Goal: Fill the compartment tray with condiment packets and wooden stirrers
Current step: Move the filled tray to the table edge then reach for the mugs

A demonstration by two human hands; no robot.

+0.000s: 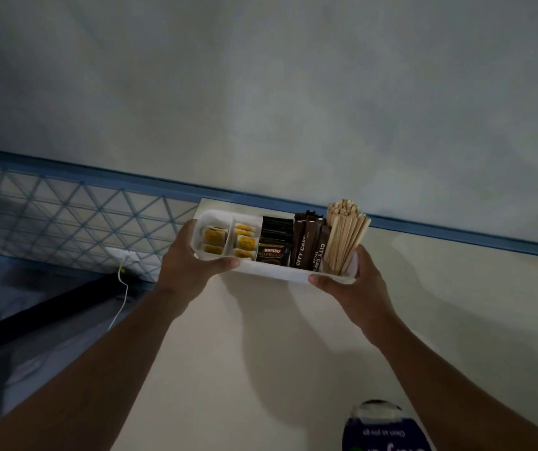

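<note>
Over the far part of a cream table (277,353), in the head view, a white compartment tray (271,273) is held by its two short ends. The left hand (184,265) grips the left end, with its thumb lying along the near wall; its other fingers go round the end and are hidden behind the tray. The right hand (355,284) grips the right end in the same way, thumb pressed to the near rim and the remaining fingers out of sight. Whether the tray's base touches the table or hangs just above it cannot be told.

From left to right, the two left compartments hold yellow-and-white packets (214,237), whose print is too small to read. Next come black Kopiko sachets (274,252), then brown City Cafe sticks (303,245) standing on end, some letters covered by the tray wall. At the right end a bundle of wooden stirrers (345,232) stands upright, fanning slightly and rising well above the rim.

A blue-and-white pack (381,428) lies at the bottom edge, cut off by the frame, its lettering upside down and mostly unreadable. Left of the table, a pale cable (121,297) hangs beside a blue mesh panel (82,216); the dim area below it is hard to make out. A grey wall (261,92) fills the upper half.
</note>
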